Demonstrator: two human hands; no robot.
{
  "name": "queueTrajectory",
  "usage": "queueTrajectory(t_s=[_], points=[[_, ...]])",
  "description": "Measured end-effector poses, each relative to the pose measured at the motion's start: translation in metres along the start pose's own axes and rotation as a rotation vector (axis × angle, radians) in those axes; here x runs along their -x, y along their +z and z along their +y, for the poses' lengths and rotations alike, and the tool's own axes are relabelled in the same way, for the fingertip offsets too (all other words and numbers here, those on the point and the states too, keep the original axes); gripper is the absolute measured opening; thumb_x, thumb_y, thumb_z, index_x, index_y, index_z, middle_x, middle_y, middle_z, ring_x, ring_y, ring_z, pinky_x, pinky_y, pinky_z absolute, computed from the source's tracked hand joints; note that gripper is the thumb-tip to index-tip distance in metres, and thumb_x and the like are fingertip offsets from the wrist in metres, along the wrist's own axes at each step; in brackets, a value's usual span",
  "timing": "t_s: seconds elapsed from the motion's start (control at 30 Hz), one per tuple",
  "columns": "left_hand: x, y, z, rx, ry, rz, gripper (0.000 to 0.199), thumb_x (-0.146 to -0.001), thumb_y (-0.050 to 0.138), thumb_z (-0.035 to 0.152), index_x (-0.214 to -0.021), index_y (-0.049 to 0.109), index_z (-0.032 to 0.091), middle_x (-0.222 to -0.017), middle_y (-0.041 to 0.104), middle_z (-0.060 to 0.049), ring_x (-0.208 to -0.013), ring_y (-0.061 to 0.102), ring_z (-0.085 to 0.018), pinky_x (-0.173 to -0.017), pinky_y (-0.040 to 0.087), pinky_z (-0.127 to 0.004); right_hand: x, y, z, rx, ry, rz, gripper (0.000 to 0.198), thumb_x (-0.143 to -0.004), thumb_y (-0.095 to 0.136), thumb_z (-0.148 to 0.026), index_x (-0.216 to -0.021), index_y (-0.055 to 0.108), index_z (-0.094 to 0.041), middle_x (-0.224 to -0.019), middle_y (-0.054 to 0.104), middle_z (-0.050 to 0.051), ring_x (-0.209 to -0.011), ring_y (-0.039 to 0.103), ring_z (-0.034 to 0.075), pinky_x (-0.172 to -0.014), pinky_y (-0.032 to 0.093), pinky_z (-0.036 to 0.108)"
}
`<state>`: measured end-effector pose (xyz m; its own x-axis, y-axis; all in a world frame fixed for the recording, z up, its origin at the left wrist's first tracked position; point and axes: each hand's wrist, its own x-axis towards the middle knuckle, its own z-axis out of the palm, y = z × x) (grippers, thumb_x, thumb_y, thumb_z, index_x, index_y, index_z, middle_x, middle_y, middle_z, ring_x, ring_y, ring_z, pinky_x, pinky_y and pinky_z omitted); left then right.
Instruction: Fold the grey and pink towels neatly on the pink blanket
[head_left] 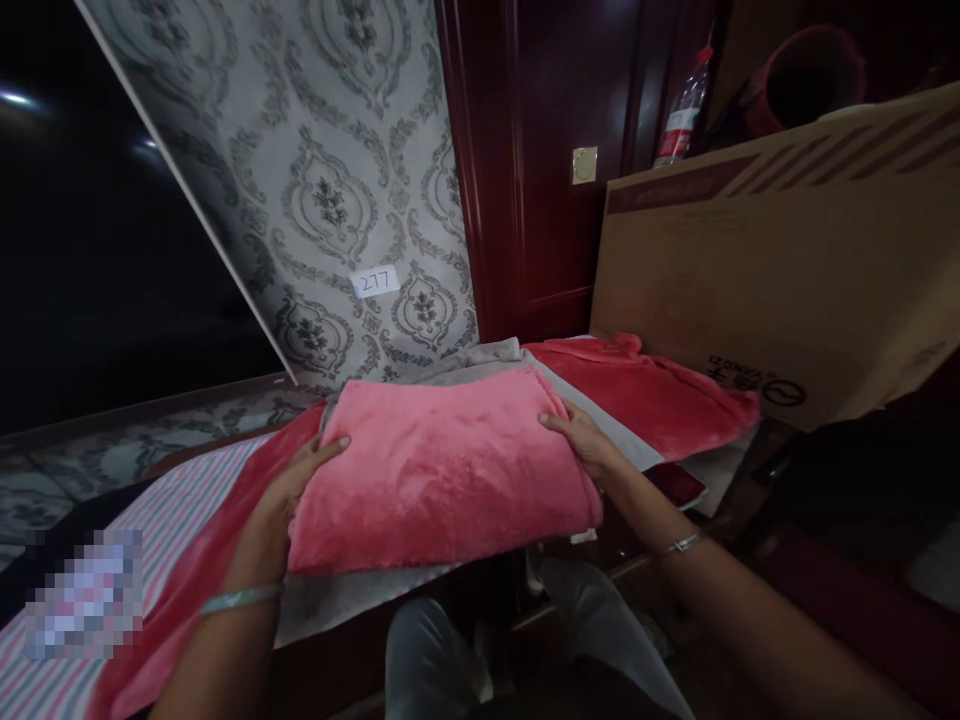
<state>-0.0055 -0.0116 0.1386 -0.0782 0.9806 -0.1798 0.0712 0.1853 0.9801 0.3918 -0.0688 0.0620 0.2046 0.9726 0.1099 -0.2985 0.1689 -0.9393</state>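
A folded pink plush blanket (442, 470) spans the middle of the view, held at both sides. My left hand (306, 475) grips its left edge, thumb on top and the other fingers mostly hidden beneath. At the right edge, my right hand (581, 435) holds it the same way, with the thumb lying over the upper face. Under and behind the blanket lies a grey cloth (600, 410). Red plush fabric (637, 385) spreads to the right, and another red plush piece (202, 560) hangs at the left beside a striped cloth (172, 500).
A large cardboard box (750, 260) stands at the right, with a plastic bottle (682, 115) behind its edge. A dark screen (112, 220) fills the upper left. Patterned wallpaper (330, 150) bears a paper label (375, 281) reading 277. My knees (435, 650) are below the surface.
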Motion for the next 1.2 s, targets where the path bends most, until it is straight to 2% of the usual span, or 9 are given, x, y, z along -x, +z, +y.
queueTrajectory(t_s=[0.13,0.3,0.4,0.53,0.6,0.77,0.97,1.07,1.2], points=[[-0.003,0.011,0.026,-0.067,0.159,-0.204,0.060,-0.074,0.081,0.032,-0.128,0.063,0.014,-0.091,0.077,-0.004,-0.076,0.073,-0.023,-0.068,0.058,-0.028,0.012,-0.007,0.008,-0.018,0.005,0.080,0.069,-0.059,0.081,-0.043,-0.120,0.058,-0.021,-0.114,0.073,0.011,-0.096,0.070,0.030,-0.087,0.056,0.043],[-0.025,0.031,0.018,-0.129,0.197,-0.284,0.067,-0.060,0.090,0.035,-0.118,0.067,0.010,-0.094,0.077,-0.008,-0.077,0.072,-0.024,-0.068,0.057,-0.030,0.025,-0.024,0.043,0.024,0.124,0.068,0.067,-0.061,0.078,-0.044,-0.120,0.060,-0.020,-0.107,0.075,0.013,-0.093,0.071,0.034,-0.086,0.057,0.049],[-0.034,0.039,0.015,-0.135,0.199,-0.289,0.058,-0.056,0.091,0.033,-0.107,0.072,0.013,-0.096,0.077,-0.010,-0.085,0.072,-0.027,-0.073,0.058,-0.032,0.021,-0.043,0.054,0.183,0.130,0.074,0.079,-0.066,0.074,-0.051,-0.135,0.053,-0.020,-0.119,0.070,0.015,-0.102,0.069,0.034,-0.091,0.056,0.049],[-0.024,0.046,0.032,-0.156,0.260,-0.313,0.057,-0.058,0.089,0.034,-0.109,0.072,0.016,-0.101,0.076,-0.009,-0.096,0.071,-0.032,-0.081,0.058,-0.035,-0.006,-0.050,0.034,0.521,-0.013,0.272,0.107,-0.064,0.075,-0.055,-0.154,0.033,-0.017,-0.144,0.051,0.022,-0.125,0.056,0.037,-0.104,0.048,0.053],[-0.010,0.051,0.046,-0.199,0.328,-0.332,0.057,-0.060,0.088,0.036,-0.111,0.072,0.016,-0.104,0.075,-0.009,-0.103,0.068,-0.033,-0.086,0.057,-0.036,-0.026,-0.033,0.013,0.571,-0.123,0.148,0.111,-0.065,0.077,-0.055,-0.157,0.029,-0.017,-0.150,0.044,0.022,-0.135,0.047,0.037,-0.110,0.042,0.053],[0.032,0.069,0.074,-0.313,0.495,-0.342,0.052,-0.063,0.084,0.036,-0.110,0.071,0.018,-0.114,0.072,-0.007,-0.113,0.062,-0.033,-0.096,0.052,-0.036,-0.082,0.042,-0.047,0.481,-0.225,-0.419,0.115,-0.065,0.083,-0.057,-0.159,0.026,-0.024,-0.156,0.039,0.018,-0.147,0.033,0.033,-0.116,0.033,0.053],[0.064,0.081,0.084,-0.482,0.657,-0.368,0.042,-0.067,0.081,0.037,-0.106,0.072,0.022,-0.104,0.071,-0.004,-0.105,0.061,-0.030,-0.101,0.048,-0.038,-0.128,0.094,-0.092,0.283,-0.174,-0.970,0.104,-0.056,0.088,-0.060,-0.144,0.049,-0.021,-0.141,0.058,0.013,-0.128,0.055,0.028,-0.111,0.041,0.045],[0.070,0.084,0.084,-0.501,0.685,-0.367,0.043,-0.068,0.081,0.037,-0.108,0.073,0.023,-0.108,0.071,-0.003,-0.107,0.061,-0.030,-0.104,0.046,-0.038,-0.128,0.100,-0.095,0.297,-0.123,-1.084,0.077,-0.056,0.089,-0.057,-0.119,0.067,-0.018,-0.117,0.071,0.009,-0.108,0.065,0.025,-0.103,0.048,0.042],[0.074,0.082,0.090,-0.442,0.635,-0.363,0.048,-0.065,0.084,0.035,-0.110,0.073,0.023,-0.113,0.072,-0.004,-0.114,0.060,-0.033,-0.106,0.045,-0.041,-0.110,0.102,-0.102,0.271,-0.174,-0.919,0.053,-0.057,0.090,-0.046,-0.097,0.072,-0.017,-0.096,0.074,0.004,-0.093,0.068,0.022,-0.095,0.052,0.041]])
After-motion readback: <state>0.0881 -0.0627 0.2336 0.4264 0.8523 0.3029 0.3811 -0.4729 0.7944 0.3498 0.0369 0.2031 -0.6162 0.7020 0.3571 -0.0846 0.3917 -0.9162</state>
